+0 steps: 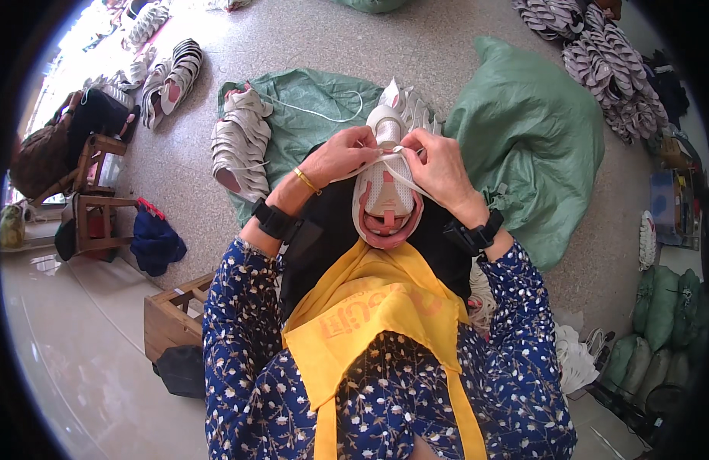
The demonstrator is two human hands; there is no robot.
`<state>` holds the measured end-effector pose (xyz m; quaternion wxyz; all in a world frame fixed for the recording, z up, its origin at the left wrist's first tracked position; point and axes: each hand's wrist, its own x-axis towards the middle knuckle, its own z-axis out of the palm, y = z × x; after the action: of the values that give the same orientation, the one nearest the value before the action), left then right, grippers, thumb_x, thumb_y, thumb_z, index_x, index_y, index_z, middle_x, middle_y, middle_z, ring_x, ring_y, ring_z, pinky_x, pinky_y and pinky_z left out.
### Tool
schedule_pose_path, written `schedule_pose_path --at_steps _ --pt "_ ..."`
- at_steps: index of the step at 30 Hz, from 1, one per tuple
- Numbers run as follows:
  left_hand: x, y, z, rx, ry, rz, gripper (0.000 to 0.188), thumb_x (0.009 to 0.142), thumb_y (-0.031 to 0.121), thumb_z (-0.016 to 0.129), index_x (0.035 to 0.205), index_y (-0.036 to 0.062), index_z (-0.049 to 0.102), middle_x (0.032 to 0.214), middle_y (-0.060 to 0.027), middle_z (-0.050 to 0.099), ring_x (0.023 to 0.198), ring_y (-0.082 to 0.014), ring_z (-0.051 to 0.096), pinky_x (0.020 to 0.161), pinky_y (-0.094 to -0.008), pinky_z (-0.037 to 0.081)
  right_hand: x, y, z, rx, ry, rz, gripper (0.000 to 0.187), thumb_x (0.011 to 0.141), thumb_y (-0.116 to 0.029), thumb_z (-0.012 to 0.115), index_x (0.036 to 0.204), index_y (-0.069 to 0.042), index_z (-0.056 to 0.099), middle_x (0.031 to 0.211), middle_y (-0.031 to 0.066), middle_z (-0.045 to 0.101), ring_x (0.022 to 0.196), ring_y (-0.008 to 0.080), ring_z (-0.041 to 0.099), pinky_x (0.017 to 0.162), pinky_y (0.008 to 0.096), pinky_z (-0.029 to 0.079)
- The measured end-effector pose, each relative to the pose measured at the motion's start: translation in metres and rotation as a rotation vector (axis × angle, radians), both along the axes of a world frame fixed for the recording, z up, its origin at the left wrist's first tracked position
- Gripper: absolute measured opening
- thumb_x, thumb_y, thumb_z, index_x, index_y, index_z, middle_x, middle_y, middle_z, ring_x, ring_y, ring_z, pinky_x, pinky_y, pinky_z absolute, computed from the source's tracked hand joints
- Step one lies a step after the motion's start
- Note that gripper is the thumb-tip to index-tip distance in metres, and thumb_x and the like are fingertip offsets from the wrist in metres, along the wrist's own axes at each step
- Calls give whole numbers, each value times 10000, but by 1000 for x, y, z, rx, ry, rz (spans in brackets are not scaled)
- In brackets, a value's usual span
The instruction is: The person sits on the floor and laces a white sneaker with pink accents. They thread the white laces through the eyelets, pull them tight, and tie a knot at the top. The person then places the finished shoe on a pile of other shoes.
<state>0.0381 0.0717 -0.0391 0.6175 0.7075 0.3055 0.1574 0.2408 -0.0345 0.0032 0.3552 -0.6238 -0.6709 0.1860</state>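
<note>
Head view, looking down at a person's lap: a white-and-pink shoe sits between the knees, at the centre of the scene, its pink-lined opening toward the wearer and its toe pointing away; both hands meet over its upper part. The left hand comes in from the left, thumb and fingers pinching a white lace; the right hand pinches the same lace just beside it, thumb and forefinger pressed together; a loose strand trails below the right hand. A gold bangle circles the left wrist, and each forearm wears a dark strap; the sleeves are navy with small white flowers, and a yellow apron covers the lap nearest the body. Beyond the knees, a stack of pale shoe uppers lies on a flattened green sheet to the left; a bulging green sack lies to the right; more stacked uppers rest on the speckled floor farther off.
</note>
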Motion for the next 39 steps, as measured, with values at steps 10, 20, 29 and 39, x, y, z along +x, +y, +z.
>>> schedule_pose_path --at_steps 10,20,29,39 --pt "-3 12 -6 -382 -74 19 153 923 181 683 908 34 643 799 19 591 746 -67 536 662 -234 440 -2 2 -8 50 -76 -12 78 850 -19 666 863 -15 589 725 184 671 701 386 699 630 478 537" --pt "-6 7 2 -172 -41 -21 198 893 204 738 934 39 638 840 23 617 770 -50 552 653 -220 449 -4 0 -9 51 -43 -37 85 856 -26 666 864 -15 582 701 166 669 657 356 703 595 448 547" --pt "-5 7 -1 -87 -36 -9 208 895 190 740 947 17 635 842 14 624 764 -50 569 653 -238 474 -4 -3 -10 60 9 -71 107 868 -45 691 892 -17 590 748 156 688 660 340 706 590 423 549" --pt "-4 -11 -6 152 -55 173 166 921 115 684 981 -19 606 837 -77 658 744 -120 613 656 -301 516 -19 -30 16 83 -88 94 158 849 -84 740 847 -16 598 840 147 593 741 364 622 660 451 493"
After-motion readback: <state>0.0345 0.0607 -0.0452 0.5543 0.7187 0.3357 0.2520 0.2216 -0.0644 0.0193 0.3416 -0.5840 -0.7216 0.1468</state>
